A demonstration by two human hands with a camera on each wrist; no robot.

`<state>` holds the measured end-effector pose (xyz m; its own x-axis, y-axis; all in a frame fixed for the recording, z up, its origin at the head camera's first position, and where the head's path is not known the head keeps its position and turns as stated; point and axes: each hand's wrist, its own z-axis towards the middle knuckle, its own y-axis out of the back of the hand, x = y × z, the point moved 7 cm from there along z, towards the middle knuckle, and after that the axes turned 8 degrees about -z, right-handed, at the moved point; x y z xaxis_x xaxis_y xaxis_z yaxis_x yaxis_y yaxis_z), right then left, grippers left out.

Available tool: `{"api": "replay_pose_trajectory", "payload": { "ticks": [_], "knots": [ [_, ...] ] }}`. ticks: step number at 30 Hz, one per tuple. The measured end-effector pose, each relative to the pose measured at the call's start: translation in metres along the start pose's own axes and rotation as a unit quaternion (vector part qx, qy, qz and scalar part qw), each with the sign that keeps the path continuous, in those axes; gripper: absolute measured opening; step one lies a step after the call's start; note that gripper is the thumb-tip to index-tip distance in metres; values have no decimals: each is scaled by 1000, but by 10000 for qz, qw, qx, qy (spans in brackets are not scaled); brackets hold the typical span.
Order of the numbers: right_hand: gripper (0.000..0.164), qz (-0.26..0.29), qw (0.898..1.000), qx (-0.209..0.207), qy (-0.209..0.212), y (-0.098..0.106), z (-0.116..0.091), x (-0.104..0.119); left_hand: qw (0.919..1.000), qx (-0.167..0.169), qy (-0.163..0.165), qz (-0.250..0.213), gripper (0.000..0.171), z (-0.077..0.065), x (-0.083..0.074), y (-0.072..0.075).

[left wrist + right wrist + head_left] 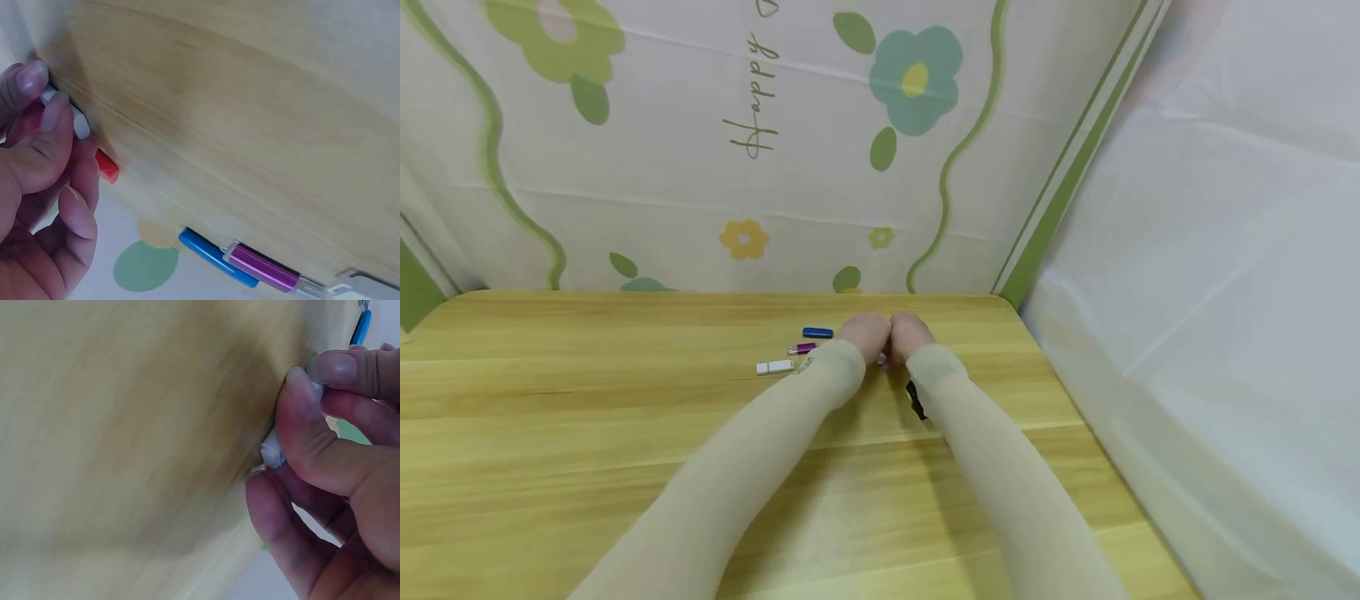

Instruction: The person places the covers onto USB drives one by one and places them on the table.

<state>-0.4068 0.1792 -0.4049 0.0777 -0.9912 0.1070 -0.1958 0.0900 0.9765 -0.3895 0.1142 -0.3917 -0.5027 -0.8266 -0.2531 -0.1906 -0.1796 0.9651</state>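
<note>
Both hands meet near the table's far side. My left hand (867, 333) pinches a small white USB stick (81, 124) between thumb and fingers. My right hand (912, 335) pinches the same white piece from the other side, thumb beside thumb. Fingers cover most of it, so its full shape is hidden. Just past the left fingers, a red USB stick (107, 165) shows partly in the left wrist view. To the left on the table lie a blue USB stick (817, 332), a purple USB stick (802, 348) and a white flash drive (775, 367).
The wooden table (587, 433) ends against a flower-printed cloth (820, 192) at the back. White sheeting (1210, 333) hangs along its right edge. A dark strap (916, 401) shows at the right wrist.
</note>
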Motion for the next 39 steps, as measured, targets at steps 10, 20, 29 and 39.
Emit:
{"api": "replay_pose_trajectory", "payload": {
  "ticks": [10,20,29,39],
  "knots": [
    [41,321,9991,103,-269,0,-4,-3,9995,118,-31,288,11,4,0,-3],
    [38,621,9976,185,-246,-4,-3,-2,9993,99,-80,347,11,2,2,-5],
    [31,556,9982,161,-170,-3,-7,2,9989,35,-85,461,9,1,3,-8],
    [23,432,9991,-17,54,2,-12,7,9992,-146,-101,366,12,-5,2,-4]
  ]
}}
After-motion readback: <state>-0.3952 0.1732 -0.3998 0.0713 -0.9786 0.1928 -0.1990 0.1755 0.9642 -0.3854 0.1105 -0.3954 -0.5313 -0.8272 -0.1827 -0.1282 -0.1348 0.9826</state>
